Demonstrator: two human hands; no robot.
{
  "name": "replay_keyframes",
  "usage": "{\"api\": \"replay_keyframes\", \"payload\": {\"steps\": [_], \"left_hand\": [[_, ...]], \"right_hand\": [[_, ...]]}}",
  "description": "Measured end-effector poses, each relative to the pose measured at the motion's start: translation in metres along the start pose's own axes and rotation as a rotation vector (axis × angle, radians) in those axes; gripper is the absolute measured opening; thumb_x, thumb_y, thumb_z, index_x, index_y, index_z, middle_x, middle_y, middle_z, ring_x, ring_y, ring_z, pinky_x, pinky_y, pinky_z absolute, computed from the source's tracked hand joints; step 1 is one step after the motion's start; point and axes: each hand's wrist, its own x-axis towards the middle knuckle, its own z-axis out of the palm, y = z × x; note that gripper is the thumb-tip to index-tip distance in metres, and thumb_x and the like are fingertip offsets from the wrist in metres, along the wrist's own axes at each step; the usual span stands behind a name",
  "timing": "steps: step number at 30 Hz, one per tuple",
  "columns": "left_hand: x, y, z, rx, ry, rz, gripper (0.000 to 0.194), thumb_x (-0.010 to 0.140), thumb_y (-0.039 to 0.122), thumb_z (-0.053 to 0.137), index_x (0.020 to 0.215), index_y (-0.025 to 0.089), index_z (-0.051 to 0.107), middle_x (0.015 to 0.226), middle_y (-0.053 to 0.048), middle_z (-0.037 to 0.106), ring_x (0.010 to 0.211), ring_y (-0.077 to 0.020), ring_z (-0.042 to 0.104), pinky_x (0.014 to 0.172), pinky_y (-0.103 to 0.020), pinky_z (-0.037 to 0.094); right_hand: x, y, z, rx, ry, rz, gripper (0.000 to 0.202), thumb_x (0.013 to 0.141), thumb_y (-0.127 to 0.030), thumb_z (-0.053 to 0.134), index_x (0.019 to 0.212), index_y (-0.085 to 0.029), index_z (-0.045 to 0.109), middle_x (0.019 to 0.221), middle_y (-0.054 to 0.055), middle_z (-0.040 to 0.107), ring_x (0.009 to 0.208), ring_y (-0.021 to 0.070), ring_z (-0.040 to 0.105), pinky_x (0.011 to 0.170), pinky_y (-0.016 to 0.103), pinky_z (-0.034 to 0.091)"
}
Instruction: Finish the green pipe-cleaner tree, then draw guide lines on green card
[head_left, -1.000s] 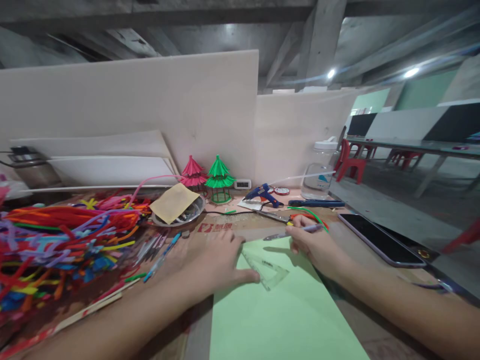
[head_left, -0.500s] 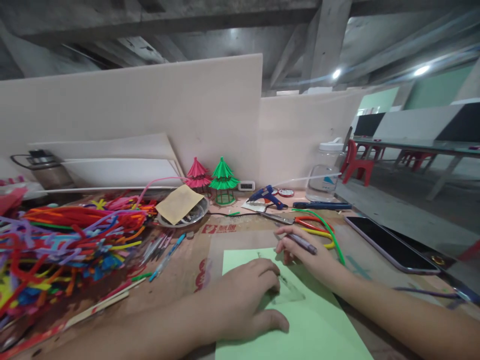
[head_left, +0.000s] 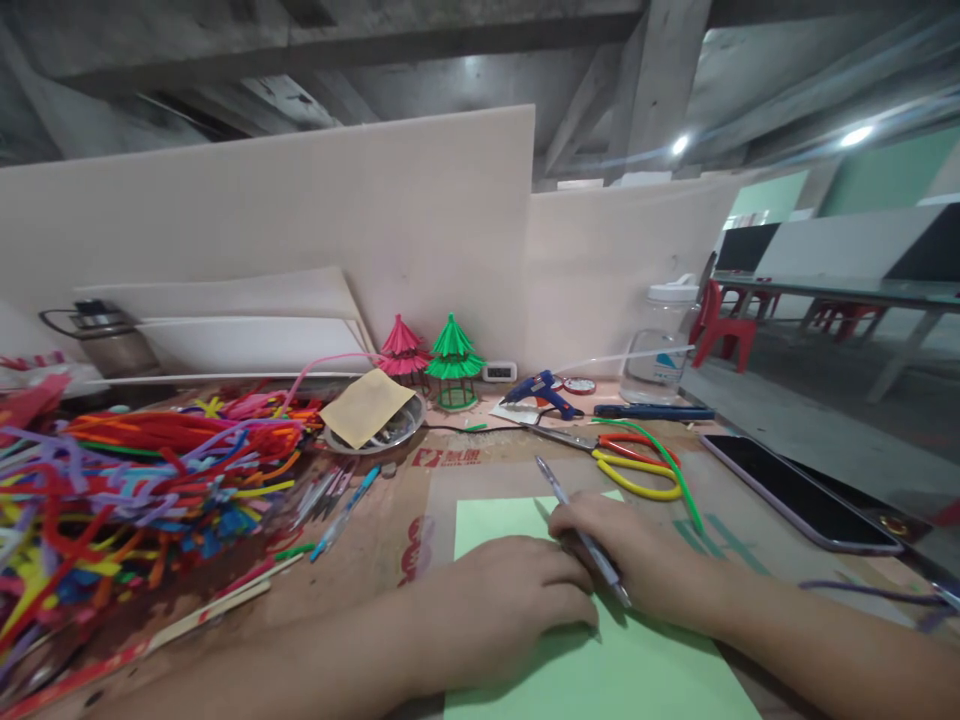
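A sheet of light green paper (head_left: 652,680) lies in front of me, under both hands. My left hand (head_left: 517,600) rests on it, palm down, with the fingers curled and pressed together; what lies beneath them is hidden, though a small pale point shows by the fingertips. Close against it, my right hand (head_left: 637,550) is closed with a clear, purplish pen (head_left: 604,568) lodged between its fingers. One end of the pen points away from me, above the paper. Scissors (head_left: 637,475) with orange and yellow handles lie beyond the right hand.
A heap of coloured pipe cleaners (head_left: 150,480) covers the left side. Red (head_left: 403,350) and green (head_left: 453,365) pagoda models stand at the back, near a blue glue gun (head_left: 544,393). A phone (head_left: 795,490) and water bottle (head_left: 660,345) are on the right.
My right hand has come down and nearer, and the pen has turned in its fingers. My left fingers have drawn together beside it, hiding the faint triangular shape on the paper.
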Motion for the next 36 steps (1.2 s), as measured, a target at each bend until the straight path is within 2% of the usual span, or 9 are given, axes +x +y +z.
{"api": "replay_keyframes", "payload": {"steps": [3,5,9,11,15,18,21,25,36], "left_hand": [[-0.001,0.003,-0.003,0.134,-0.052,-0.073,0.014,0.098,0.024,0.057,0.103,0.017,0.068,0.108,-0.008,0.074,0.104,-0.0227,0.069,0.093,-0.033,0.056],[-0.004,0.005,-0.007,0.214,-0.086,-0.121,0.020,0.097,0.035,0.061,0.097,0.016,0.067,0.101,-0.009,0.073,0.097,-0.0246,0.069,0.090,-0.035,0.057],[-0.014,0.004,-0.009,0.262,-0.045,-0.194,0.039,0.095,0.052,0.064,0.100,0.014,0.066,0.098,-0.009,0.073,0.095,-0.0251,0.069,0.111,-0.045,0.047],[-0.019,0.002,-0.007,0.191,0.010,-0.236,0.033,0.097,0.047,0.062,0.107,0.015,0.065,0.103,-0.008,0.072,0.097,-0.0235,0.068,0.113,-0.044,0.045],[-0.024,-0.001,-0.001,0.066,0.103,-0.280,0.017,0.098,0.029,0.055,0.107,0.018,0.065,0.112,-0.007,0.071,0.105,-0.0226,0.066,0.099,-0.037,0.053],[-0.025,-0.008,0.001,0.033,0.162,-0.359,0.022,0.096,0.033,0.060,0.113,0.019,0.066,0.131,-0.009,0.066,0.118,-0.0258,0.062,0.105,-0.040,0.050],[-0.027,-0.024,-0.003,0.045,0.180,-0.550,0.034,0.094,0.037,0.065,0.122,0.018,0.064,0.144,-0.012,0.057,0.130,-0.0312,0.055,0.110,-0.048,0.046],[-0.029,-0.042,-0.010,0.057,0.164,-0.715,0.034,0.092,0.038,0.068,0.120,0.018,0.064,0.129,-0.010,0.064,0.124,-0.0313,0.056,0.107,-0.051,0.045],[-0.028,-0.032,-0.007,0.019,0.136,-0.720,0.027,0.095,0.031,0.061,0.120,0.022,0.064,0.116,-0.007,0.062,0.113,-0.0278,0.058,0.098,-0.046,0.048]], "right_hand": [[0.000,0.003,0.001,-0.078,0.052,-0.033,0.016,0.091,-0.012,0.053,0.102,-0.016,0.064,0.091,0.010,0.070,0.080,0.0207,0.063,0.070,0.031,0.048],[0.000,0.006,0.003,-0.097,0.073,-0.032,0.014,0.095,-0.015,0.052,0.103,-0.016,0.063,0.090,0.009,0.069,0.078,0.0195,0.062,0.070,0.030,0.047],[-0.001,0.010,0.008,-0.094,0.076,-0.015,0.013,0.099,-0.022,0.052,0.108,-0.018,0.061,0.085,0.005,0.067,0.072,0.0167,0.059,0.067,0.027,0.044],[-0.001,0.012,0.009,-0.096,0.061,0.010,0.015,0.100,-0.025,0.052,0.111,-0.019,0.061,0.085,0.004,0.067,0.071,0.0161,0.059,0.066,0.027,0.043],[-0.002,0.013,0.009,-0.075,0.035,0.035,0.016,0.101,-0.023,0.050,0.113,-0.020,0.060,0.091,0.005,0.069,0.076,0.0168,0.062,0.070,0.028,0.044],[-0.003,0.014,0.008,-0.021,0.012,0.063,0.015,0.101,-0.024,0.050,0.111,-0.021,0.061,0.093,0.004,0.070,0.079,0.0172,0.063,0.072,0.028,0.045],[-0.003,0.014,0.007,0.005,-0.008,0.106,0.016,0.102,-0.029,0.050,0.111,-0.021,0.062,0.092,0.004,0.071,0.078,0.0178,0.064,0.071,0.029,0.046],[-0.003,0.014,0.008,-0.016,0.002,0.090,0.018,0.103,-0.028,0.048,0.114,-0.021,0.060,0.095,0.006,0.071,0.081,0.0184,0.065,0.073,0.029,0.047],[0.001,0.018,0.006,-0.138,0.073,-0.001,0.017,0.104,-0.023,0.044,0.110,-0.020,0.060,0.094,0.007,0.070,0.083,0.0184,0.064,0.073,0.030,0.048]]}}
